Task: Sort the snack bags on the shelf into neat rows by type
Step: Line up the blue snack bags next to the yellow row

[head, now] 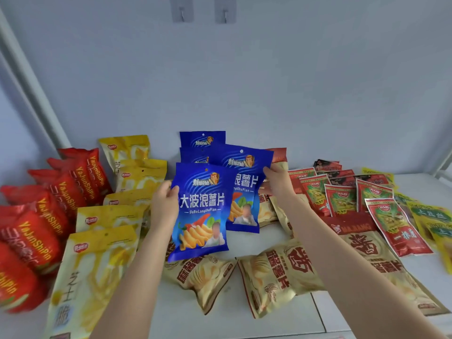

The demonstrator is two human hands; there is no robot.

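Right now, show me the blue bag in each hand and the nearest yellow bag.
Front blue bag (201, 203), in left hand (165, 206): head view, its white title.
Second blue bag (241, 163), in right hand (277, 181): head view, its top logo.
Nearest yellow bag (97, 265): head view, its front panel.

Blue bags (200, 211), frame centre: plastic film, looked glossy and smooth. Red bags (36, 231), left edge: glossy film, puffed. Yellow bags (97, 260): film looked duller, satin. Beige bags (269, 277), lower centre: matt, paper-like, crinkled. Red sachets (396, 228), right: shiny, wrinkled film. Shelf (244, 321) was white, smooth, matt. Hooks (182, 9), top: clear plastic pads, metal hooks.
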